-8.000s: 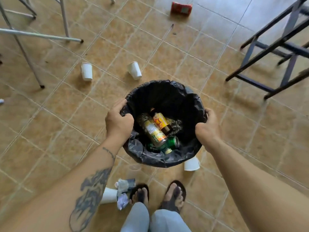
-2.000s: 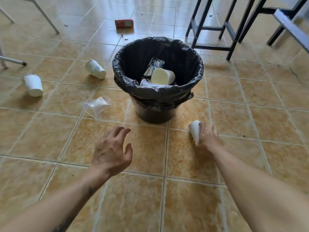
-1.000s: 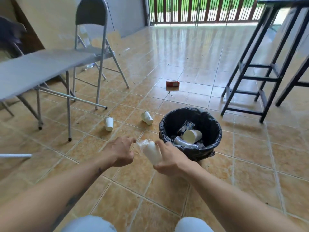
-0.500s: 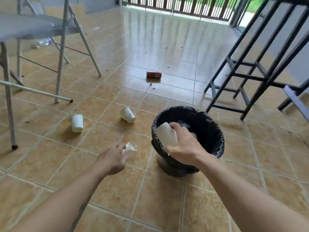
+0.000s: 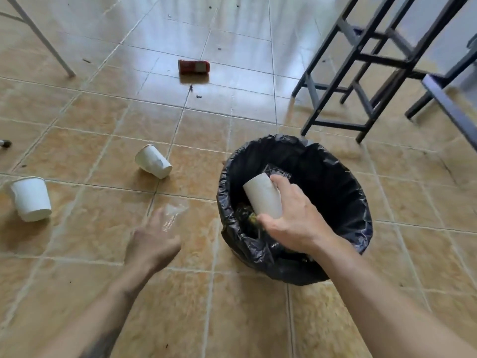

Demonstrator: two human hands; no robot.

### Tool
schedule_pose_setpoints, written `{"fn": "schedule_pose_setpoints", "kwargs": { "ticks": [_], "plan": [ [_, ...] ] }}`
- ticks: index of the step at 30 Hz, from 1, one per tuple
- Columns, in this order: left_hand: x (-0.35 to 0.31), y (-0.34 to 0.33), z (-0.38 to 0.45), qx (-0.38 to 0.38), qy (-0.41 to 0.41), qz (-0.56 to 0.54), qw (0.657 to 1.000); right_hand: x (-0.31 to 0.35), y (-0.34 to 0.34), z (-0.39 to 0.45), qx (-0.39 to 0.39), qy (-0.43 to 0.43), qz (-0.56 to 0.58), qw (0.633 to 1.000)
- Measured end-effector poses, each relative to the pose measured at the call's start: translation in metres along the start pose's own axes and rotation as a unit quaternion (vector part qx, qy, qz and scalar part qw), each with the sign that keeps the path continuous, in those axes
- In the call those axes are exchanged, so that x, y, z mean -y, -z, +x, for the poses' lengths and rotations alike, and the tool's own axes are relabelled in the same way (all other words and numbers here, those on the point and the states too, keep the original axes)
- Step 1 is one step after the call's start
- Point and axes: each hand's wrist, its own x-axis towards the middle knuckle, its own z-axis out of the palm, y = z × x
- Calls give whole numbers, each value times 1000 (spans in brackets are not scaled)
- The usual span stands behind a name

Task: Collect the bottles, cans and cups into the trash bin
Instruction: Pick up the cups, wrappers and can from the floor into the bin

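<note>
While tan tiles of the floor (image 5: 98,120) fill most of the view, the biggest thing standing on it is the dark blue metal frame (image 5: 361,81) at the upper right, with a grey folding leg (image 5: 44,42) slanting down at the upper left. Next in size is the trash bin (image 5: 343,182), lined with a black bag whose rim is crumpled over the edge; it stands right of centre, near the foot of the blue frame, and dark, partly hidden rubbish lies in its bottom. Both bare forearms reach in from the lower edge. The right hand (image 5: 294,220) is over the bin's near left side, fingers closed around a white paper cup (image 5: 263,195) held tilted above the opening. The left hand (image 5: 152,241) hovers just left of the bin with fingers spread loosely; a crumpled clear plastic cup (image 5: 173,215) shows at its fingertips, blurred, and whether the hand actually grips it cannot be told. Farther left on the floor lie two more white cups, one tipped cup (image 5: 153,161) on its side between the hand and the far tiles, and one left cup (image 5: 31,198) near the picture's left edge. Well beyond them a red can (image 5: 193,66) lies on its side.
</note>
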Motion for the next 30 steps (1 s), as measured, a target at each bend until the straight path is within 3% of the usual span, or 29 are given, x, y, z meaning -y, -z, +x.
{"fn": "schedule_pose_setpoints", "kwargs": {
  "ticks": [3, 5, 9, 13, 18, 24, 30],
  "plan": [
    [-40, 52, -4, -96, -93, -79, 988, 0, 2, 4, -33, -25, 24, 999],
    [-75, 83, -9, -116, -160, -107, 974, 1, 6, 6, -58, -49, 38, 996],
    [-140, 109, -19, -86, -281, -105, 950, 3, 19, 6, -84, -96, 38, 991],
    [-180, 99, -21, -16, -333, -27, 942, 3, 37, 5, -53, -154, 28, 986],
    [-186, 83, -18, 67, -336, -2, 940, 4, 68, -8, -68, -168, 48, 982],
    [-144, 120, 6, -11, -273, -157, 949, 72, 105, 9, -115, -59, 53, 990],
    [-53, 153, 47, -114, -134, -166, 970, 161, 56, 63, -19, 29, 81, 996]
  ]
}}
